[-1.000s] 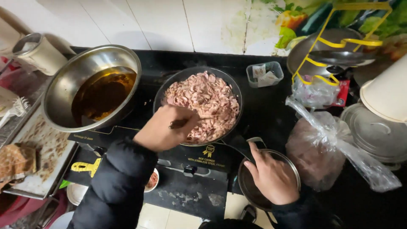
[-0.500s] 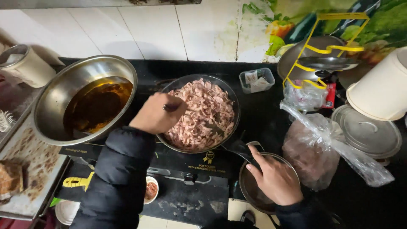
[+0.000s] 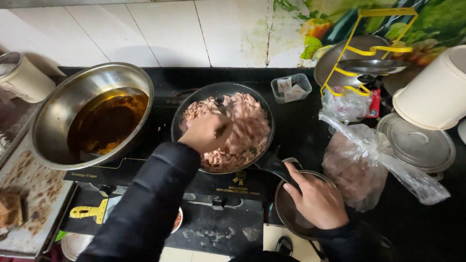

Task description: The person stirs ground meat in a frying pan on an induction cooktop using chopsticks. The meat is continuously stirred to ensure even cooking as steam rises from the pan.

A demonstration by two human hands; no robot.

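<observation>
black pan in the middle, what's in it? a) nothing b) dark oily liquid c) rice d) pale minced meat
d: the black pan is filled with pale pinkish minced meat, with the left hand over it; the dark oily liquid sits in the steel bowl beside it.

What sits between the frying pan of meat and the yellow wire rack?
In the head view, a small clear plastic tub sits on the black counter between the frying pan and the yellow wire rack.
</observation>
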